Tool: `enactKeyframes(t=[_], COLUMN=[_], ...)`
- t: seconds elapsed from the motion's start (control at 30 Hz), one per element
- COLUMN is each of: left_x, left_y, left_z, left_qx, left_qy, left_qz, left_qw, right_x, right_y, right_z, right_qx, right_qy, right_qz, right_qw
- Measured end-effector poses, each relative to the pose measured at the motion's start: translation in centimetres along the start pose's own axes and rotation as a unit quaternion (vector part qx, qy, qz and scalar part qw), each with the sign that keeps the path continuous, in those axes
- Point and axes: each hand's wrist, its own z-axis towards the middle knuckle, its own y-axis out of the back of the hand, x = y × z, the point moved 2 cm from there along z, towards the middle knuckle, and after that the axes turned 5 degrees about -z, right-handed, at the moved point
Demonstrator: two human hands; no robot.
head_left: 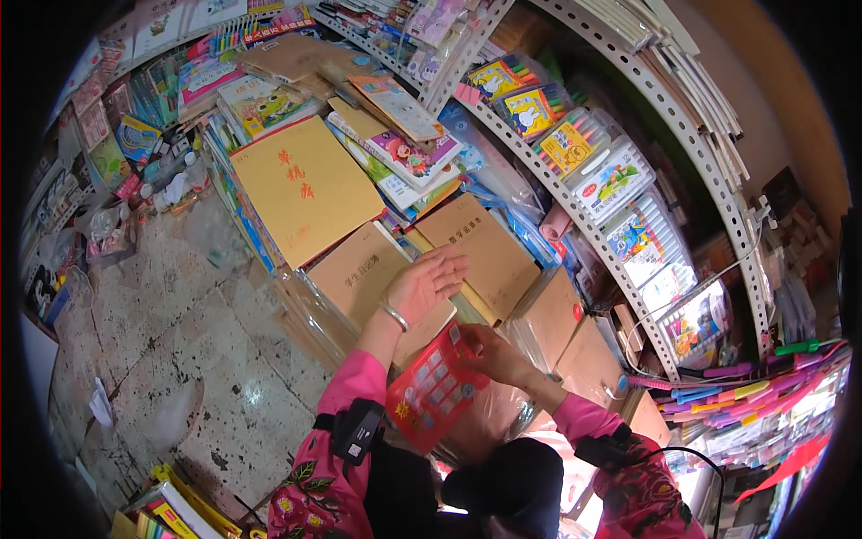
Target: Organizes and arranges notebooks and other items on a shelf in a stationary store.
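My left hand [426, 286] is palm up with its fingers stretched out and nothing in it. It hovers over the brown-covered notebooks [357, 274], a silver bracelet on its wrist. My right hand [494, 354] grips the upper right edge of a red card [429, 388] with a grid of pale squares. The card is tilted in front of my body, above plastic-wrapped brown notebooks [489, 420]. Another brown notebook [479, 251] lies just beyond my left fingertips. Further back on the pile is a large yellow-covered booklet [301, 184].
A perforated metal shelf [620, 287] on the right carries marker pen sets [615, 184]. Bundles of colored pens [745, 395] are at the far right. Colorful books [269, 106] are stacked at the back. The stained tile floor [215, 359] is to the left, with books [175, 508] at the lower left.
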Motion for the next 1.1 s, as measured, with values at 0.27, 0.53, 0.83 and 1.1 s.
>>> enactKeyframes(t=[0.27,0.53,0.83,1.1], left_x=[-0.1,0.0,-0.3,-0.3], left_y=[0.4,0.2,-0.4,-0.4], left_z=[0.2,0.2,0.0,0.0], left_qx=[-0.011,-0.024,-0.022,-0.013], left_qy=[0.009,0.008,0.012,0.013], left_qz=[-0.026,-0.032,-0.031,-0.044], left_qw=[1.000,0.999,0.999,0.999], right_x=[5.5,20.8,15.0,7.9], right_y=[6.2,19.5,8.2,7.5], right_z=[-0.3,5.1,22.5,19.4], right_qx=[0.176,-0.389,-0.313,-0.368], right_qy=[-0.023,0.342,0.195,0.221], right_qz=[0.082,0.001,-0.385,-0.250], right_qw=[0.981,0.855,0.846,0.868])
